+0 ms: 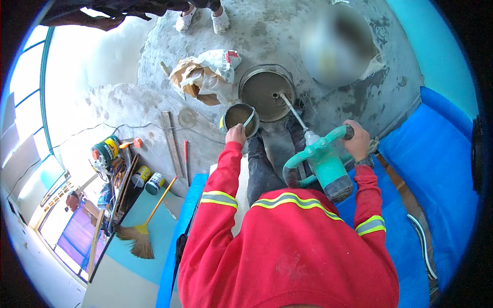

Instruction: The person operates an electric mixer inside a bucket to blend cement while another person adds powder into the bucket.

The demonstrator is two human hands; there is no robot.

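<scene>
Head view, one lot. Large bucket [289, 82] of grey mix: landmark. Small pail [225, 122], below-left of it, gripped by the left hand [236, 134]. Green power mixer [328, 165], below-right, shaft inside the bucket; right hand [358, 141] closed around its handle. Torn sack [203, 77], left of the bucket.
</scene>
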